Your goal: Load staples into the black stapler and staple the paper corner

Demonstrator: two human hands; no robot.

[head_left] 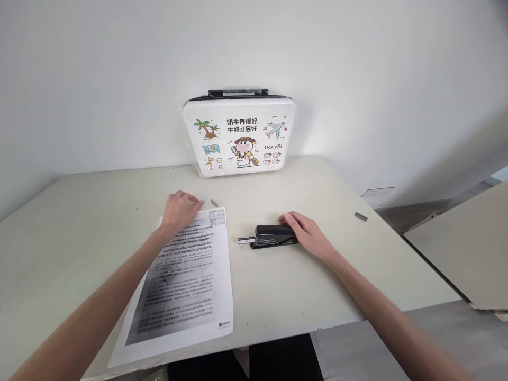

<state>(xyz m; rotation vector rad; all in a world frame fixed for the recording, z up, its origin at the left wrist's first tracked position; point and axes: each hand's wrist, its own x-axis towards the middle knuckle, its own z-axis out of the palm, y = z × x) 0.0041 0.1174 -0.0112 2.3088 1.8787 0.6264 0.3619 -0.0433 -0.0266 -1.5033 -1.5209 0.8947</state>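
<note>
White wall (130, 79), pale desk (262, 296). 1 case (222, 108), upright, back edge. 1 printed paper (186, 296), left of centre, near the front edge. My left hand (180, 211), at the paper's top, pinches 1 grey piece (202, 201), too small to identify. 1 strip (214, 203) just beside. 1 stapler (273, 236), mid-desk, tray (246, 241) pointing toward the left edge; my right hand (307, 233) grasps its rear. 2nd strip (361, 217) near the right edge.

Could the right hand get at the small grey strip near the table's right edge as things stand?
Probably yes: nothing visible stands between the right hand and the small grey strip, though that hand holds the black stapler.
</note>
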